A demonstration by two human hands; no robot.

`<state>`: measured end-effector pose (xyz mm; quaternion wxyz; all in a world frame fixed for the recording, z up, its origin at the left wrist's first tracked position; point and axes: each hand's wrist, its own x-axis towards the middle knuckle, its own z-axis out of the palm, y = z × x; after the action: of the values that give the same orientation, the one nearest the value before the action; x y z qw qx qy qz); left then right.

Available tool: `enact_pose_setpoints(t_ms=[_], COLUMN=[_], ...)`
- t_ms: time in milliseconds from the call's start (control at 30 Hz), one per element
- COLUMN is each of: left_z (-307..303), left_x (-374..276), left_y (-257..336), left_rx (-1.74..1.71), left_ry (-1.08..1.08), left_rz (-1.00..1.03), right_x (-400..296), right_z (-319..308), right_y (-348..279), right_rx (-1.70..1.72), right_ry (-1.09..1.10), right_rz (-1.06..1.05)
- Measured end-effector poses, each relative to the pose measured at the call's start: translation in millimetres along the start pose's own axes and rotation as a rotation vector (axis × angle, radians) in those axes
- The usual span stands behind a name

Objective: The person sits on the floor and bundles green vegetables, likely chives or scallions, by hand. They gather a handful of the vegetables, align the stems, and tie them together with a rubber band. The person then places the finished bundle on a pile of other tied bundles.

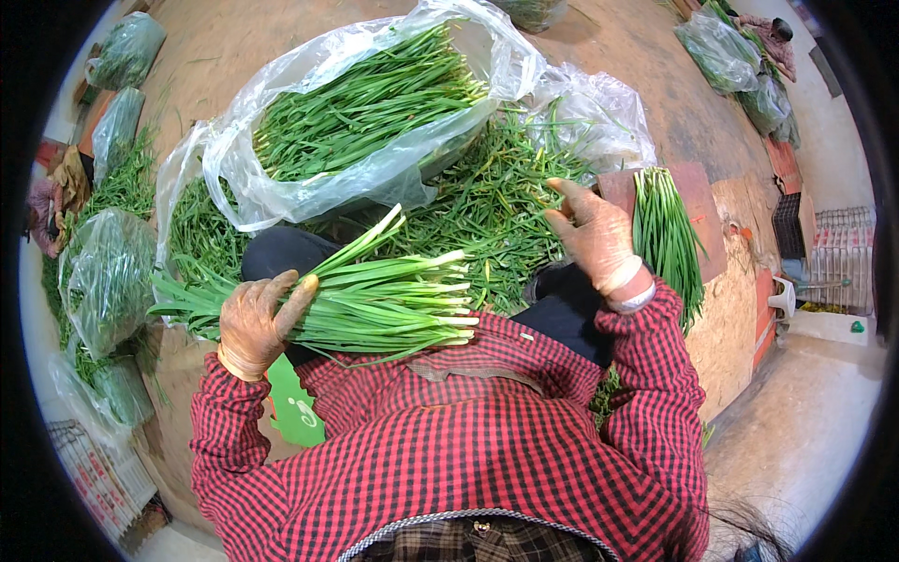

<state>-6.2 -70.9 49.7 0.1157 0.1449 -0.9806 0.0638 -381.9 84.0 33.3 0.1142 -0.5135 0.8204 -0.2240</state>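
Note:
My left hand, in a thin translucent glove, is closed around a bunch of green garlic chives held over my lap, pale cut ends to the right. One stalk pair angles up out of the bunch. My right hand, gloved too, is raised with fingers apart and holds nothing. To its right, a second bunch of chives lies on a reddish-brown board. In front of me, an open clear plastic bag holds many stacked chives.
Loose leaf trimmings cover the floor between my knees and the bag. A crumpled plastic bag lies behind the board. Filled bags line the left side, others the upper right. Co-workers are at the far left and upper right. A white stool stands right.

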Motion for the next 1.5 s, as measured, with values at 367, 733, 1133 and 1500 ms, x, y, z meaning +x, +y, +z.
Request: enact_pose_setpoints(t_ms=[367,733,1133,1500], left_z=[-5.8,15.9,12.1,20.3], left_x=[12.2,1.9,7.7,3.8], left_y=[4.1,20.4,45.0,51.9], left_rx=[-0.027,-0.955,-2.100,-2.268], left_ry=[-0.088,-0.070,-0.197,-0.297], left_rz=[0.005,-0.601,-1.134,-1.002], right_x=[-11.4,0.8,11.8,20.4], right_z=[54.8,-29.6,23.7,26.9], right_y=[-104.3,-27.5,-22.4,-37.1], right_rx=[0.432,1.369,0.721,0.760], right_ry=[-0.251,-0.103,-0.076,0.070], right_rz=[-0.660,-0.068,-0.209,-0.345])
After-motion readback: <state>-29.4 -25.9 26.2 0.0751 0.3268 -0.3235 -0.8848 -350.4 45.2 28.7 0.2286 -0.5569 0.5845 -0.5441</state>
